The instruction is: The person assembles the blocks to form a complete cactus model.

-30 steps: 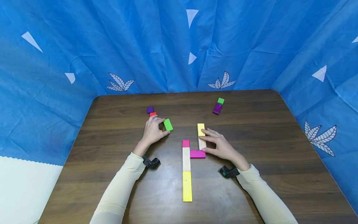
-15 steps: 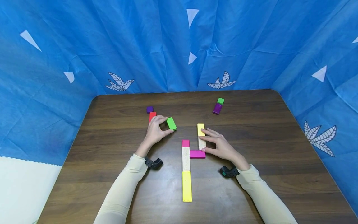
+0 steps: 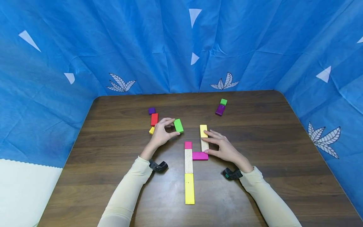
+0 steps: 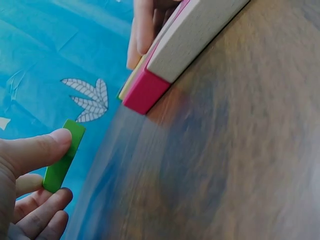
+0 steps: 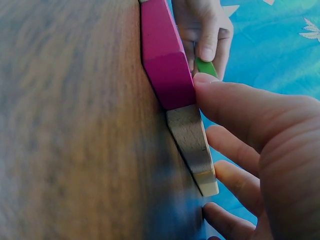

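Note:
My left hand [image 3: 163,134] pinches a green block [image 3: 178,125] between thumb and fingertips; in the left wrist view the green block [image 4: 65,157] stands on edge in the pinch, apart from the other blocks. My right hand [image 3: 222,148] has its fingers spread, with fingertips resting on a cream-white block [image 3: 204,146] and a yellow block [image 3: 203,128] in line with it. Its thumb touches the end of a magenta block [image 5: 165,60]. That magenta block joins a column made of a pink block [image 3: 188,145], a speckled white block [image 3: 188,161] and a long yellow block [image 3: 189,189].
On the far left of the wooden table [image 3: 113,135] lie a dark purple block [image 3: 151,110], a red block [image 3: 154,119] and a small yellow block [image 3: 152,130]. Farther right, a green block [image 3: 223,101] adjoins a purple block [image 3: 220,110]. A blue curtain [image 3: 170,47] surrounds the table's far side.
The left hand has carried the green block to the right, uncovering the red block and the small yellow one behind it. The right hand stays where it was.

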Motion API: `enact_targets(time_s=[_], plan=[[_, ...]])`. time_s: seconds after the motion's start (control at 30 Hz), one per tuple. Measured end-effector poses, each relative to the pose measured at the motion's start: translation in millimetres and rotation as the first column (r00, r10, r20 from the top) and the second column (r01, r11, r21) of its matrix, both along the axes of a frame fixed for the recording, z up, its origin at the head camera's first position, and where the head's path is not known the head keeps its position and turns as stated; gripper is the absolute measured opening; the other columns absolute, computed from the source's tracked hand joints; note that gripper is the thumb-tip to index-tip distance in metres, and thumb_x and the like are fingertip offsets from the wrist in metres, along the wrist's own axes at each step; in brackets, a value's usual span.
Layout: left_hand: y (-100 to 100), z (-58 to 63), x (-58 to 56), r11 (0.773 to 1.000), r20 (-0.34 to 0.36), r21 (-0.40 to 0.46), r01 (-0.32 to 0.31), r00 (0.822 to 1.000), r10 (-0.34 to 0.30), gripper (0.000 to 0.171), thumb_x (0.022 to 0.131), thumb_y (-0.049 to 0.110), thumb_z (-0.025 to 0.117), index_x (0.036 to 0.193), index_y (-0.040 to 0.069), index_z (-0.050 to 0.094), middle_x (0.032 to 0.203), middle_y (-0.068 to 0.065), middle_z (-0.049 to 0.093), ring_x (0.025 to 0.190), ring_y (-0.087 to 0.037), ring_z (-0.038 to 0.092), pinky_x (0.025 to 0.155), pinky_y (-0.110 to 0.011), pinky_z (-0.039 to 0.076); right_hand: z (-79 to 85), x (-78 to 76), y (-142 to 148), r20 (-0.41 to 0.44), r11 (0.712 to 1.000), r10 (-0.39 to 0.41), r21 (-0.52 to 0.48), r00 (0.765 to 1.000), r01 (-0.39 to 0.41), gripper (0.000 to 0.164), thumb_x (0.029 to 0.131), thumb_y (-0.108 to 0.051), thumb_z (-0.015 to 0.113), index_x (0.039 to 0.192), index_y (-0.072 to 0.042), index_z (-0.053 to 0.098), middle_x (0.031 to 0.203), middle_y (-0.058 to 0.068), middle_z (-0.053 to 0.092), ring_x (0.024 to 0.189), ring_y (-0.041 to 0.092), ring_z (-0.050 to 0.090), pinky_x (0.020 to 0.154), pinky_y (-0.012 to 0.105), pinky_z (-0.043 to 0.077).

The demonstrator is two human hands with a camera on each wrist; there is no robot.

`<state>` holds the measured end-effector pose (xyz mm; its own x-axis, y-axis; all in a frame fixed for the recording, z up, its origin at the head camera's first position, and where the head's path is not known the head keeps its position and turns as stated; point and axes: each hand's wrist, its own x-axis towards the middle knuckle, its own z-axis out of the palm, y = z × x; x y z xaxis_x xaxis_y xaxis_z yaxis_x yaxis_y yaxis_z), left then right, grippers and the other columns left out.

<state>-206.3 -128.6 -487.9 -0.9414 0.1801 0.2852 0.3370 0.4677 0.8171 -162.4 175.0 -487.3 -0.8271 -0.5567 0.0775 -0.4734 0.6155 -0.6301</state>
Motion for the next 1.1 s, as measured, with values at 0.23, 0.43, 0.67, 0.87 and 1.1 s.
enact_targets(time_s=[0.23,0.43,0.67,0.87,1.1], plan=[[8.7,-1.0,5.0,0.998,0.039,0.000,0.062,0.997,-0.062,0.063,0.069,0.008,0.088,0.125,-0.006,0.063,0.121,-0.018,0.062,0.099,-0.029,0.067,0.090,-0.039,0.055,-0.1,-0.8,-0.5,-0.011,1.000,0.004,-0.001,1.000,-0.004,0.054,0.084,-0.029,0.077,0.134,-0.014,0.061,0.153,0.009,0.043,0.146,0.034,0.028,0.111,0.066,0.024],[16.2,1.0,6.9,0.994,0.066,-0.020,0.111,0.992,-0.109,0.063,0.068,0.010,0.089,0.125,-0.005,0.064,0.121,-0.015,0.063,0.098,-0.026,0.067,0.087,-0.037,0.056,-0.5,-1.8,0.0,-0.022,1.000,0.010,0.006,1.000,-0.010,0.054,0.084,-0.028,0.077,0.134,-0.014,0.062,0.153,0.008,0.043,0.146,0.034,0.029,0.111,0.065,0.025],[21.9,2.2,5.7,0.988,0.090,-0.044,0.151,0.985,-0.147,0.063,0.068,0.011,0.089,0.125,-0.002,0.065,0.121,-0.014,0.064,0.098,-0.024,0.066,0.087,-0.037,0.055,-1.4,-2.3,0.6,-0.013,1.000,0.017,0.008,1.000,-0.017,0.054,0.085,-0.030,0.076,0.134,-0.015,0.061,0.154,0.008,0.042,0.146,0.033,0.028,0.112,0.065,0.024],[22.9,-1.5,5.7,0.985,0.142,-0.074,0.159,0.979,-0.147,0.062,0.069,0.013,0.089,0.125,0.001,0.065,0.123,-0.011,0.063,0.096,-0.021,0.064,0.086,-0.032,0.054,-2.5,-2.3,0.8,-0.005,1.000,0.016,0.012,1.000,-0.016,0.054,0.085,-0.030,0.075,0.135,-0.016,0.061,0.154,0.007,0.042,0.147,0.033,0.028,0.112,0.064,0.024],[23.9,-3.2,5.5,0.981,0.169,-0.069,0.179,0.972,-0.165,0.060,0.070,0.012,0.088,0.124,0.002,0.066,0.120,-0.011,0.064,0.094,-0.020,0.063,0.084,-0.029,0.054,-1.8,-1.0,1.5,-0.008,1.000,0.010,0.012,1.000,-0.010,0.054,0.085,-0.030,0.076,0.135,-0.016,0.061,0.154,0.008,0.042,0.146,0.033,0.028,0.112,0.065,0.025]])
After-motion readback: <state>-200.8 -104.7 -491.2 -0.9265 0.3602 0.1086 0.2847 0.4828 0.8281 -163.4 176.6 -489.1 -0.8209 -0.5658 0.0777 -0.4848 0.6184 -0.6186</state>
